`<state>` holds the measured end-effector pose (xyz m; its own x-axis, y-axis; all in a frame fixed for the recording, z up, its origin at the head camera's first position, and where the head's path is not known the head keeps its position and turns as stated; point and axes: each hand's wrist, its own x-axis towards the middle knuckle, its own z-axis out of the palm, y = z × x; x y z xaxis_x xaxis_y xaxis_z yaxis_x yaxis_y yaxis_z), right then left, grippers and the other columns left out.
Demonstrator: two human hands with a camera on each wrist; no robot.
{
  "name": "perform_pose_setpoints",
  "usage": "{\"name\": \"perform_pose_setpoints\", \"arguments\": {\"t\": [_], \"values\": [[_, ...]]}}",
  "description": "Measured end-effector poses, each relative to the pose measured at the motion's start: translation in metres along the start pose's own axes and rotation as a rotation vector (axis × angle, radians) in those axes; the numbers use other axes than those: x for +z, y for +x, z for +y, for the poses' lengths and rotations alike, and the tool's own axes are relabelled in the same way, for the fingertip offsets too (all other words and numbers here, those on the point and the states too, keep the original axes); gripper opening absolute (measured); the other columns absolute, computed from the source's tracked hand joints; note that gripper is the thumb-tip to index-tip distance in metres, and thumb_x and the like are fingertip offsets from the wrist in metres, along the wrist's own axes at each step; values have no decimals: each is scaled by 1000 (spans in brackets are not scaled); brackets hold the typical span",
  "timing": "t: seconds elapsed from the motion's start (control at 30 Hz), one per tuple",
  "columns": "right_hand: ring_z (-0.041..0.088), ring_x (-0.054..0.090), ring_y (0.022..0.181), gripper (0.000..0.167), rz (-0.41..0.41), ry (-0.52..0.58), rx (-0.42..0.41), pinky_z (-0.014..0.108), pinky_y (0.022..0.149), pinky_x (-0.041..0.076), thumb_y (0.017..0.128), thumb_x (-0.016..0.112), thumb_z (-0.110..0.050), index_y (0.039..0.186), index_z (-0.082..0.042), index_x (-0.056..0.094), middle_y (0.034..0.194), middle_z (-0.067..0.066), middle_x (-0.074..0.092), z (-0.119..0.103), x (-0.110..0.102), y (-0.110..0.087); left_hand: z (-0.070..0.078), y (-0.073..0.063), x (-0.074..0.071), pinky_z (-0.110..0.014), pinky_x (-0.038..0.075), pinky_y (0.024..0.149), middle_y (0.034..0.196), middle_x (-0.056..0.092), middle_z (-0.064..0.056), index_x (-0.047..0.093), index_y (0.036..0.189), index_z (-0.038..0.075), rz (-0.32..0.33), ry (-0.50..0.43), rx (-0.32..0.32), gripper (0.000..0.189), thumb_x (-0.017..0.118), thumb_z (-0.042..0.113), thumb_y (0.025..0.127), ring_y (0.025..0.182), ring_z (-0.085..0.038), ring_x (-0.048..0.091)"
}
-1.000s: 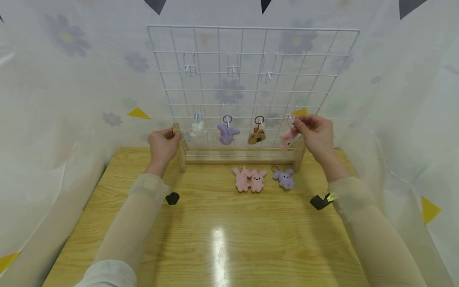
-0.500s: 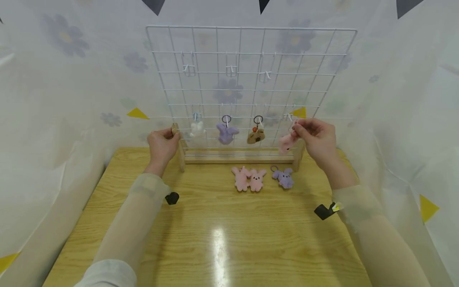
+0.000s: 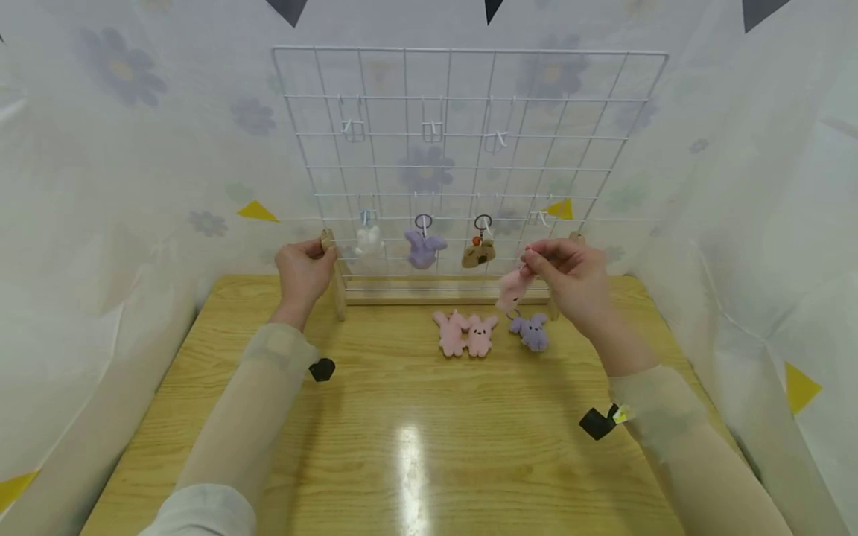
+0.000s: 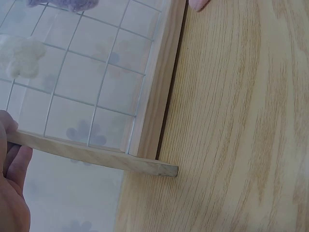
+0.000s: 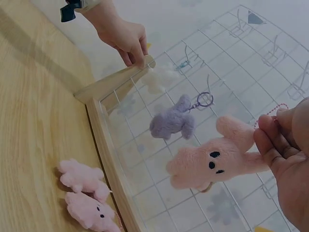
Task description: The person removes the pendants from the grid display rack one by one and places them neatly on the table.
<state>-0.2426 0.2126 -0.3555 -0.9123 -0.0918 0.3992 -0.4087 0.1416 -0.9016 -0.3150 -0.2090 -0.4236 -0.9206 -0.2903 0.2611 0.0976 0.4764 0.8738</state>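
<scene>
My right hand (image 3: 573, 286) pinches the pink bead chain (image 5: 270, 114) of a pink plush rabbit keychain (image 5: 212, 159), which dangles in front of the white wire grid rack (image 3: 469, 51), low and to the right in the head view. At the rack's left side, my left hand (image 3: 304, 272) grips the top of the wooden upright (image 4: 96, 155) between thumb and fingers. Lower hooks bear a white plush keychain (image 3: 369, 242), a purple plush keychain (image 3: 424, 251) and a brown animal-head keychain (image 3: 479, 254). The rightmost lower hook (image 3: 540, 218) carries nothing.
Two pink plush rabbits (image 3: 479, 337) lie side by side on the wooden table (image 3: 375, 417), with a purple plush keychain (image 3: 533, 333) to their right. Three bare hooks (image 3: 432, 131) sit higher on the grid. A floral curtain (image 3: 134, 186) surrounds the table.
My right hand has drawn back from the rightmost lower hook, moving left and down with the pink plush rabbit keychain. The left hand stays on the upright.
</scene>
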Motion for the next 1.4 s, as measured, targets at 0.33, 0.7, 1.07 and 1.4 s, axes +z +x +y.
{"name": "perform_pose_setpoints", "arguments": {"t": [0.33,0.7,1.07,1.4], "values": [[19,73,79,13,-113,61,19,32,77,61,103,68,0,107,12,71,94,22,74,12,35,-17,-1,0,1,-27,58,73,105,77,-21,79,117,-4,5,8,5,26,71,15,101,93,-28,75],[23,72,80,13,-205,130,32,33,75,61,102,67,4,109,14,71,93,23,73,32,78,-29,-3,0,2,-30,58,74,103,78,-21,79,115,-5,15,12,27,25,71,14,101,91,-29,75],[20,75,83,11,-233,229,78,29,71,61,100,71,2,106,12,72,99,29,73,43,113,-38,-3,1,1,-29,58,73,103,77,-21,79,116,-4,16,1,22,25,73,15,100,91,-28,75],[22,75,83,10,-249,178,96,26,68,58,101,71,1,107,8,74,97,23,75,49,130,-49,-3,2,1,-28,58,73,103,78,-20,79,115,-4,20,22,31,25,72,15,100,91,-27,75]]}}
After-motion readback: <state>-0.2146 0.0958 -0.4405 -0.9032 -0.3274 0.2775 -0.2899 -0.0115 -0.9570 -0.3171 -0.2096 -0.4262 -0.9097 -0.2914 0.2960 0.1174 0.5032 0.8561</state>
